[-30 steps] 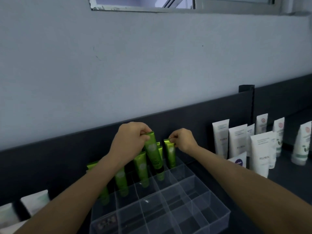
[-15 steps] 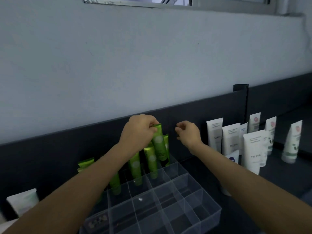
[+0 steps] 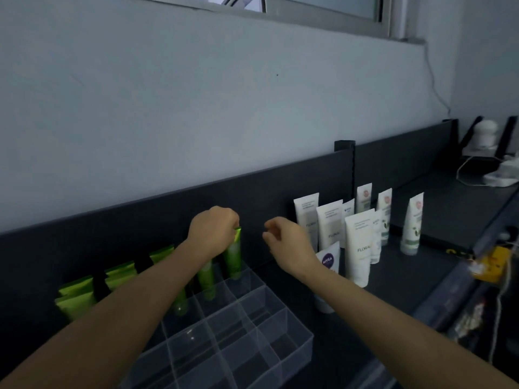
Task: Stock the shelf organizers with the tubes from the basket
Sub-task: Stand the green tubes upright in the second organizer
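Left grip (image 3: 213,233) pinches top of tube (image 3: 234,255), seating it in organizer (image 3: 297,349) back-right cell; right grip (image 3: 283,237) loosely curled, empty; next prob. needs release & fetching another.

Dim, bluish — soft, edges warped.

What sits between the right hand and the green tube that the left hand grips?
Nothing. In the head view the gap between the right hand and the green tube under the left hand is bare; only the dark back panel shows behind it.
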